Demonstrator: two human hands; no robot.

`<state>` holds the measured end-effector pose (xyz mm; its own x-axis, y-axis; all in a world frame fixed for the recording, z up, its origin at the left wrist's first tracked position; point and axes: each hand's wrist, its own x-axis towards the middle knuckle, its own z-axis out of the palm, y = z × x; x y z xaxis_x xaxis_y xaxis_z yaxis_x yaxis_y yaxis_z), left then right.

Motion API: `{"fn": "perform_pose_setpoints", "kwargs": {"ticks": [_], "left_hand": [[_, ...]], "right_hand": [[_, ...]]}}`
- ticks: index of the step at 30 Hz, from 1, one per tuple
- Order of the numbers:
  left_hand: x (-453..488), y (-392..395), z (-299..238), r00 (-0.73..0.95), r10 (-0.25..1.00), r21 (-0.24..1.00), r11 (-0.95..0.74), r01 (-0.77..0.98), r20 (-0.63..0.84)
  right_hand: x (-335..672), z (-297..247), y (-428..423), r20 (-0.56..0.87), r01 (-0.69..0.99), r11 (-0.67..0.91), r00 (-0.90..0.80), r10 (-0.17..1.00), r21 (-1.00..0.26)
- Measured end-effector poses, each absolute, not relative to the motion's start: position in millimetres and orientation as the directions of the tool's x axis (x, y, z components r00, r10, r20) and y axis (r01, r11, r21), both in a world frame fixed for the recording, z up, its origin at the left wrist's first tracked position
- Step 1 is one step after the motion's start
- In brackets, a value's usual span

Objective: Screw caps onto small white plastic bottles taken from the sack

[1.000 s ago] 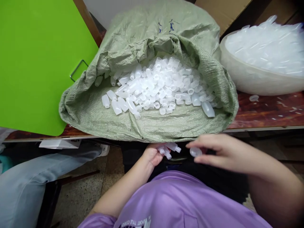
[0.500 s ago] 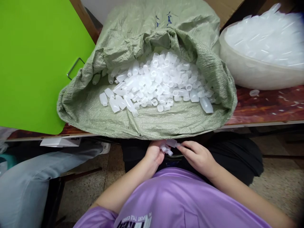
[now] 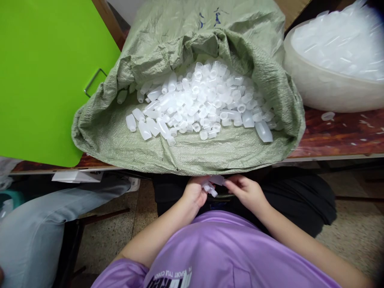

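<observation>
Below the front edge of the sack, over my lap, my left hand (image 3: 194, 193) is closed around several small translucent plastic pieces (image 3: 210, 189). From the same hand a larger translucent plastic tube (image 3: 216, 180) sticks out to the right. My right hand (image 3: 246, 189) has thumb and forefinger pinched at that tube's right end, the other fingers curled. The sack's edge partly hides the fingertips of both hands. Above them, the open mouth of a green woven sack (image 3: 198, 154) shows a heap of similar tapered plastic tubes (image 3: 192, 104).
A bowl (image 3: 336, 92) heaped with clear plastic pieces stands on the red-brown table (image 3: 336, 138) at right, with loose bits nearby. At left lie a green board (image 3: 51, 80) with a metal handle and a white box (image 3: 77, 176). Another person's jeans-clad leg (image 3: 39, 228) is at lower left.
My right hand has shifted slightly left, its fingertips now against the tube's end. The small bit seen there earlier no longer shows. The camera view has moved a little.
</observation>
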<state>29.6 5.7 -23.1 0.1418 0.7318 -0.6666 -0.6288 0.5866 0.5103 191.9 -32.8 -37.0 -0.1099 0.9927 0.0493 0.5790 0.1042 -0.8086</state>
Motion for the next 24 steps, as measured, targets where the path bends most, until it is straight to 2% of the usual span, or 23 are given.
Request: {"fn": "perform_pose_setpoints", "kwargs": {"ticks": [2, 6, 9, 13, 19, 24], "left_hand": [[30.6, 5.9, -21.4, 0.107, 0.754, 0.537, 0.553, -0.637, -0.648], [30.9, 6.8, -21.1, 0.051, 0.779, 0.569, 0.498, -0.654, -0.624], [30.6, 6.2, -22.6, 0.045, 0.779, 0.575, 0.5, -0.648, -0.626], [30.4, 5.4, -22.8, 0.046, 0.778, 0.577, 0.503, -0.643, -0.627], [28.9, 5.4, -23.9, 0.044, 0.797, 0.588, 0.48, -0.651, -0.602], [26.1, 4.6, -26.5, 0.076, 0.783, 0.573, 0.513, -0.639, -0.617]], "right_hand": [[191.4, -37.7, -32.3, -0.01, 0.576, 0.039, -0.082, 0.997, -0.817], [190.5, -36.8, -36.4, -0.022, 0.561, 0.005, -0.041, 0.999, -0.828], [189.4, -36.1, -38.6, -0.099, 0.51, -0.057, -0.055, 0.994, -0.859], [186.1, -35.4, -36.6, -0.111, 0.474, -0.093, -0.011, 0.994, -0.876], [175.2, -35.7, -37.3, -0.219, 0.334, -0.164, -0.134, 0.966, -0.928], [172.4, -35.5, -40.9, -0.238, 0.327, -0.174, -0.166, 0.957, -0.929]]}}
